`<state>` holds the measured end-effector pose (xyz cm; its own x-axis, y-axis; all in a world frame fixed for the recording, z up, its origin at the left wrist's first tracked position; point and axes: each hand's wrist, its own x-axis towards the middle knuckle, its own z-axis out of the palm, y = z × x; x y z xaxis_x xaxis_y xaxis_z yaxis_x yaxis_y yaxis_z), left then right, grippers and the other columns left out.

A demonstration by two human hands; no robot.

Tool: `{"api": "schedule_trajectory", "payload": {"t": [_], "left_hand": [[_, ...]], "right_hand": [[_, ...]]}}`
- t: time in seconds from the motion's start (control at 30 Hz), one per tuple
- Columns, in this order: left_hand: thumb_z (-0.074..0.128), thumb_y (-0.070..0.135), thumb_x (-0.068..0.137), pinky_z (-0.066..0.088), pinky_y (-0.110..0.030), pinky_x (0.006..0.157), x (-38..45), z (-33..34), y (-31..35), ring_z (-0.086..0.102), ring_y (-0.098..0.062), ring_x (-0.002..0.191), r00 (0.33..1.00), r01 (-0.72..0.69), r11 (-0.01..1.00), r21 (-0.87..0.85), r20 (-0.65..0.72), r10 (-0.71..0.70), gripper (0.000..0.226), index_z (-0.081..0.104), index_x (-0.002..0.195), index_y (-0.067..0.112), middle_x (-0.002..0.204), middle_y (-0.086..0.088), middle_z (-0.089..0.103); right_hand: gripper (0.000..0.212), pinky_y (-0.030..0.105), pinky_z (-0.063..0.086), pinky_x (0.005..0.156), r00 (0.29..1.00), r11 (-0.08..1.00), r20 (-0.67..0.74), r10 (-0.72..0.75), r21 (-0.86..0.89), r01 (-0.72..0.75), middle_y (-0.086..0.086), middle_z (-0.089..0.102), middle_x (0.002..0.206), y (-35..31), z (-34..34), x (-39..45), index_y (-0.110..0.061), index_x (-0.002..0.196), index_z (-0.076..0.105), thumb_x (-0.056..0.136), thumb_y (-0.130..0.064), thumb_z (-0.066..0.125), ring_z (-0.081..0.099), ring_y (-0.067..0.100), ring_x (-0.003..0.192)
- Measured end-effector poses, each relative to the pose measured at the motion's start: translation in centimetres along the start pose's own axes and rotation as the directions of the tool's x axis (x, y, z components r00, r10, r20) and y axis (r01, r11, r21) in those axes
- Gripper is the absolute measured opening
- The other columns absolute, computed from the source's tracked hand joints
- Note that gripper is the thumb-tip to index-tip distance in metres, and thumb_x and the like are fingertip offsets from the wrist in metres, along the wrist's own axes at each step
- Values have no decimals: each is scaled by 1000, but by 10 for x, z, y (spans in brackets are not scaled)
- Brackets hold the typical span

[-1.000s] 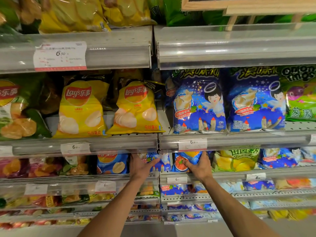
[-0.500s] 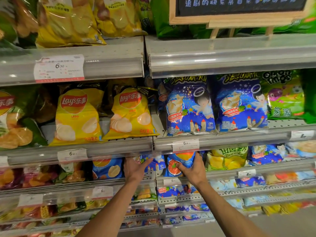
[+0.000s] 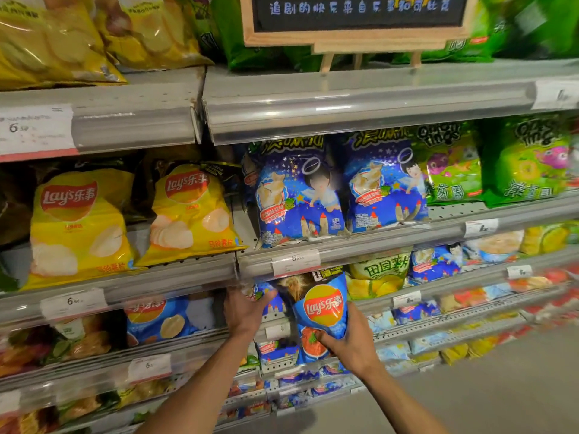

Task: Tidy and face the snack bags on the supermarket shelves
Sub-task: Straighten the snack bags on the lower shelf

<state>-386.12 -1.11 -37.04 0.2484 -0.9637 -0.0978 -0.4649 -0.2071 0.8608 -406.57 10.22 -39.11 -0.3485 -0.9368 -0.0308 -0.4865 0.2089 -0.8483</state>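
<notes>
Low at six o'clock, right hand [image 3: 347, 343] grips the blue Lay's bag [image 3: 322, 311] upright; left hand [image 3: 247, 310] clutches a blue packet [image 3: 266, 292] at nine o'clock.

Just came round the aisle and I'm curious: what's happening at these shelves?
A person is tidying snack bags. Their right hand grips the bottom of a blue Lay's bag, held upright and pulled out in front of the shelf. Their left hand holds a blue bag just left of it, under the shelf edge. The yellow Lay's bags above sit untouched.
</notes>
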Motion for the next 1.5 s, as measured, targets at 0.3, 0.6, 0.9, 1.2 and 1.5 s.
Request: {"api": "schedule_trajectory", "payload": {"t": [0.3, 0.6, 0.9, 1.2, 1.5], "left_hand": [[94, 38, 61, 52, -45, 93, -24, 43, 19, 62, -36, 112, 999, -1, 1000, -11, 54, 1, 77, 55, 120, 6, 118, -16, 65], [87, 31, 75, 43, -52, 105, -29, 68, 21, 52, -37, 126, 981, -28, 998, -62, 190, 39, 84, 38, 140, 7, 137, -16, 55], [80, 10, 82, 50, -50, 96, -16, 58, 9, 62, -36, 111, 947, -107, 994, -18, 301, 107, 61, 46, 133, 5, 121, -17, 65], [66, 19, 91, 44, -33, 94, -34, -45, -54, 55, -26, 111, 863, -496, 736, 461, 171, 475, 30, 63, 120, 11, 117, -8, 62], [53, 23, 95, 27, -42, 119, -39, -131, -115, 34, -26, 139, 915, -372, 577, 727, 181, 361, 57, 39, 150, 14, 151, -8, 37]], "right_hand": [[58, 44, 58, 89, 992, 990, -60, 114, 90, -108, 2, 67, 109, 35, -34, -32, -26, 114, 55, 70, -22, 92, 65, 20, 103], [61, 48, 57, 90, 971, 976, -131, 202, 107, -188, 3, 68, 109, 52, -50, -44, -22, 115, 56, 68, -26, 94, 65, 23, 102], [59, 49, 57, 88, 975, 979, -114, 192, 87, -183, 4, 67, 108, 32, -29, -58, -20, 114, 55, 70, -27, 93, 64, 24, 103], [67, 49, 57, 89, 992, 991, -22, 122, 60, -120, 5, 67, 110, -19, 35, -65, -16, 120, 54, 68, -25, 94, 65, 23, 103], [73, 49, 55, 94, 994, 999, 105, 33, -20, -31, 9, 65, 120, -86, 119, -37, -14, 128, 52, 70, -33, 92, 62, 27, 111]]}}
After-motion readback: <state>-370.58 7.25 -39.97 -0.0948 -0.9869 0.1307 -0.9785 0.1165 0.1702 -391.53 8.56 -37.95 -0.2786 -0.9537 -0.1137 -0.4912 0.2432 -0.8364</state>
